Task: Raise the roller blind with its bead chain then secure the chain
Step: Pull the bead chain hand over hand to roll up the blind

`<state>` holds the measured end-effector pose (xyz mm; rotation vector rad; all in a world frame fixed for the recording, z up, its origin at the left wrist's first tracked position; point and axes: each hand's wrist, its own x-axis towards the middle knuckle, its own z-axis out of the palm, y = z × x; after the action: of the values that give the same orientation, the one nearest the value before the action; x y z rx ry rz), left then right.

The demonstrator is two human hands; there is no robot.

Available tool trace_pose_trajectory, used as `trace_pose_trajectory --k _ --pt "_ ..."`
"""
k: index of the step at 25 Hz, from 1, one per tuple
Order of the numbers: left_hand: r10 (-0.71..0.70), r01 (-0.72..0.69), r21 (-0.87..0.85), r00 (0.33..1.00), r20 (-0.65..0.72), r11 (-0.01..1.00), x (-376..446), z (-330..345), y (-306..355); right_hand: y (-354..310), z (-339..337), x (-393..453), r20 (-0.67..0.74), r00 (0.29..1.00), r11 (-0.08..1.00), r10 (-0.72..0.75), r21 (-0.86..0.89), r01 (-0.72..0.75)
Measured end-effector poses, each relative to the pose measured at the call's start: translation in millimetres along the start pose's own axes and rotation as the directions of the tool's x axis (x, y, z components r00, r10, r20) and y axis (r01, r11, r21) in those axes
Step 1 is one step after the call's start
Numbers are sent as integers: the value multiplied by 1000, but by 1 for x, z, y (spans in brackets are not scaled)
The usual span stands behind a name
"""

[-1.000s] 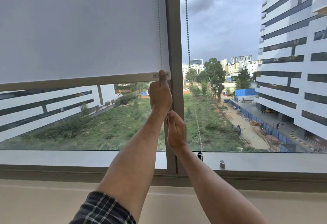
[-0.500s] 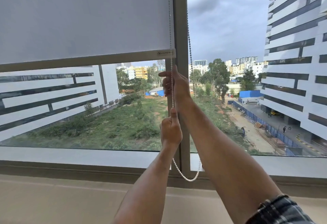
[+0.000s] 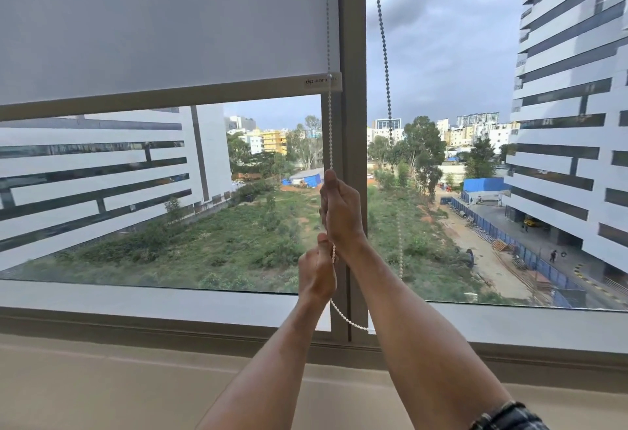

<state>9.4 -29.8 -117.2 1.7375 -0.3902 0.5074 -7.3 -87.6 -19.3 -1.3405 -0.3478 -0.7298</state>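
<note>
The white roller blind (image 3: 163, 22) covers the upper part of the left pane, and its bottom bar (image 3: 170, 95) hangs level well above the sill. The white bead chain (image 3: 329, 130) runs down beside the mullion into my right hand (image 3: 341, 215), which is shut on it. Just below, my left hand (image 3: 317, 275) is also shut on the same strand. Under the hands the chain loops near the sill and rises again on the right, dark against the sky.
The grey window mullion (image 3: 351, 56) stands directly behind the chain and hands. A white sill (image 3: 136, 300) and a beige ledge (image 3: 102, 378) run below the window. Outside the glass are office blocks, trees and a grassy lot.
The blind's bottom bar has risen. My hands swapped places on the chain: the left was high by the bar, now the right grips above and the left below.
</note>
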Motion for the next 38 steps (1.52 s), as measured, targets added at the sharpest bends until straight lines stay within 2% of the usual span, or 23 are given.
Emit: trace_pose_trajectory --k 3,6,10,13,16,18,21,24,27,29,34,38 --pt "25 -27 -56 999 -46 998 18 -12 11 12 -6 -2 -2 1000 999 24 -30 -24" --pt "42 -57 -107 990 -133 993 36 -23 50 26 -12 -5 9 999 999 35 -20 -35" --pt "68 -79 -228 996 -57 970 67 -25 100 46 -14 -14 51 998 998 48 -33 -46" --pt "97 -112 -194 992 -83 975 70 -13 127 50 -13 -20 73 996 995 44 -95 -37" --pt "4 -32 -168 986 -165 985 74 -6 139 45 -13 -21 77 996 988 39 -151 -27" --pt "-47 21 -217 992 -115 976 82 -6 141 43 -17 -20 71 996 980 52 -195 -37" --pt "-52 30 -276 996 -70 961 90 -2 145 40 -19 -23 65 997 974 39 -224 -24" --pt "53 -75 -206 992 -110 976 84 0 138 46 -18 -31 73 996 963 48 -268 -27" --pt "120 -139 -154 985 -125 978 77 -1 112 56 -24 -43 146 986 945 82 -326 -30" --pt "104 -120 -112 984 -142 986 71 -2 93 63 -33 -47 160 985 959 64 -283 -16" --pt "18 -28 -65 990 -141 998 48 -8 44 48 -43 -18 -67 995 981 -67 -186 54" --pt "-33 26 -65 995 -95 998 18 3 28 -3 -19 17 -51 998 1000 -25 13 26"
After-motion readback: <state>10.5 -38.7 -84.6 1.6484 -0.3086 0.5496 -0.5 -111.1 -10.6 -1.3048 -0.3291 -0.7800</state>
